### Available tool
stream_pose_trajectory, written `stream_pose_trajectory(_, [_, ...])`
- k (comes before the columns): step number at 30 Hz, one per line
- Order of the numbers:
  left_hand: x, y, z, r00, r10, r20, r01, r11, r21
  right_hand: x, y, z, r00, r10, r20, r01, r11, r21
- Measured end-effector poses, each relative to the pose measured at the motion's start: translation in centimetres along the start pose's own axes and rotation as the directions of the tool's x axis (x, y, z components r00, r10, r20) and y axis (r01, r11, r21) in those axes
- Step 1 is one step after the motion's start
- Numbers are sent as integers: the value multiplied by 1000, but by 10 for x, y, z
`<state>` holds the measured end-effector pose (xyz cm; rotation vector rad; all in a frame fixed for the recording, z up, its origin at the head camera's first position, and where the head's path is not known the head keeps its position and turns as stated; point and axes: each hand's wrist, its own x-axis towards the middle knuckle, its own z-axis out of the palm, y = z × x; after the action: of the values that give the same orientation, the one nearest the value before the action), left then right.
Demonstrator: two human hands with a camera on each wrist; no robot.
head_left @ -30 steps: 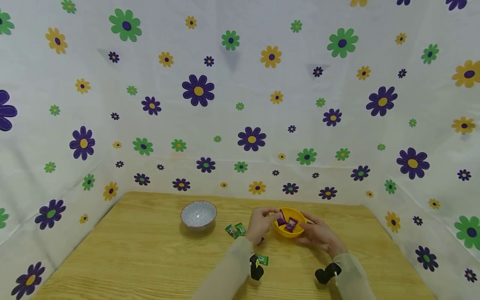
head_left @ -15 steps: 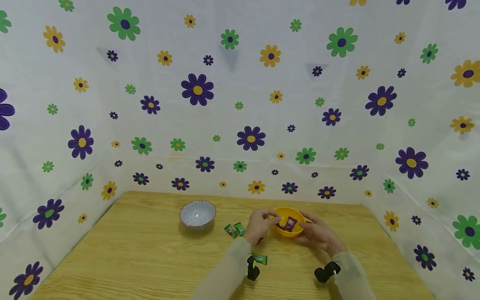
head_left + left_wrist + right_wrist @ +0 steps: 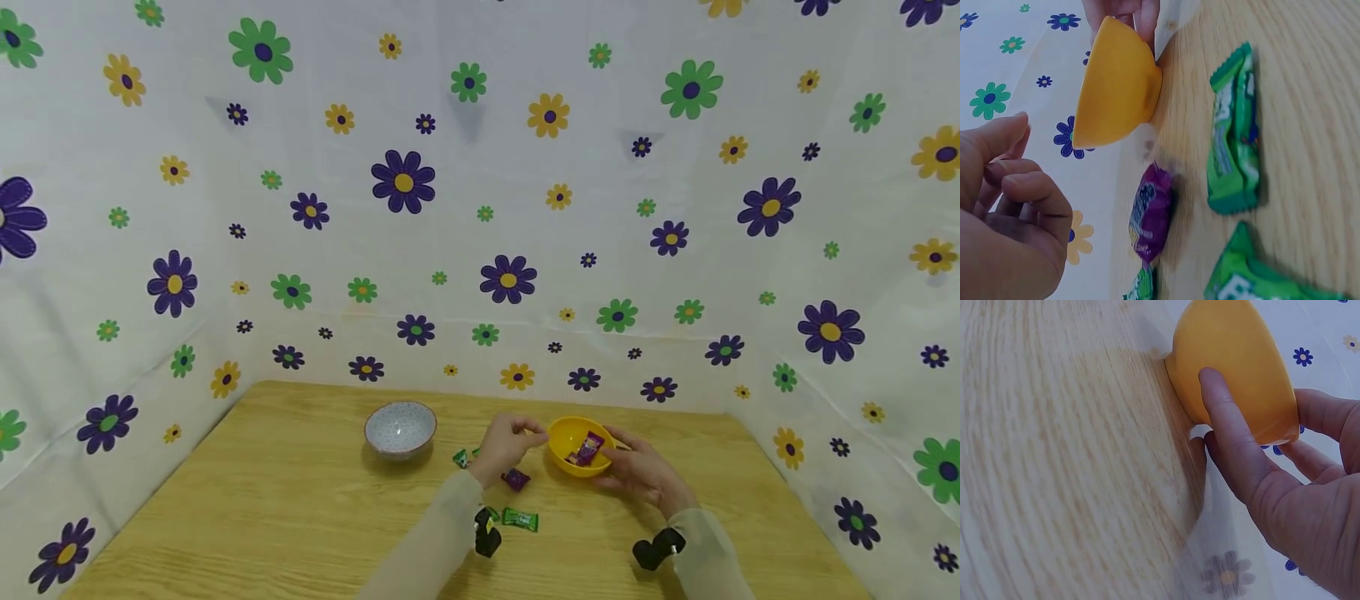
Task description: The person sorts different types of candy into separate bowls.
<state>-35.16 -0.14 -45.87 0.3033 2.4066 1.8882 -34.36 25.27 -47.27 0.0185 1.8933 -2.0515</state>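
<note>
My right hand (image 3: pixel 648 477) holds the yellow bowl (image 3: pixel 562 467) by its right side, fingers against the outside and thumb near the rim in the right wrist view. Purple-wrapped candies (image 3: pixel 590 448) lie inside this bowl. Just left of the rim hovers my left hand (image 3: pixel 504 446), its fingers loosely bent around nothing; the left wrist view shows it apart from the bowl. Below it on the table lies a purple-wrapped candy (image 3: pixel 1152 212). Green-wrapped candies, one (image 3: pixel 521 519) nearer me and one (image 3: pixel 461 458) beyond the left hand, lie around; some are partly hidden by the hand and wrist.
A patterned bowl (image 3: pixel 400 429) with a reddish rim stands to the left on the wooden table (image 3: pixel 300 500). White cloth (image 3: pixel 450 242) printed with flowers encloses the table at the back and sides.
My left hand has let go of a purple-wrapped candy into the yellow bowl and drawn back left. A purple-wrapped candy on the table now shows more fully. My right hand stays on the bowl.
</note>
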Motion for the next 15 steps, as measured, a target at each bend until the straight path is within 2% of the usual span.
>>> stream_pose_trajectory(5, [-7,-10,-12,1000,11,4,-11,999,50,-1,0,2,1000,-2,6,2,1000,-15])
stream_pose_trajectory(11, [-9,-23,-29,999,46,-24,-40,978,203,-4,-1,3,1000,-2,-9,2,1000,-7])
stream_pose_trajectory(15, [-14,-23,-38,999,-3,-32,12,958,287,-4,-2,3,1000,0,-4,0,1000,-7])
